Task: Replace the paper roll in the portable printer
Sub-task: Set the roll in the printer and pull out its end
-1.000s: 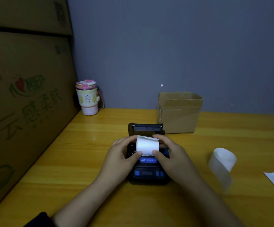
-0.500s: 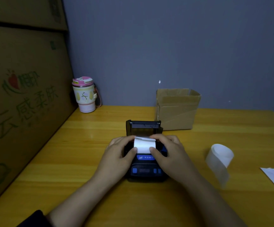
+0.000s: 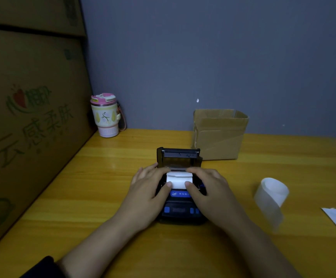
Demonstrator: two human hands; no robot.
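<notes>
Lower in the printer (image 3: 180,213) than before, the paper roll (image 3: 179,181) sits between both hands.

A plain grey-blue wall (image 3: 223,57) fills the upper frame, with one small white fleck near its centre. Below it runs a yellow wooden bench (image 3: 82,197), glossy under dim light. Along the left edge, large stacked cardboard cartons (image 3: 22,117) printed with green characters stand against the bench's side.
</notes>
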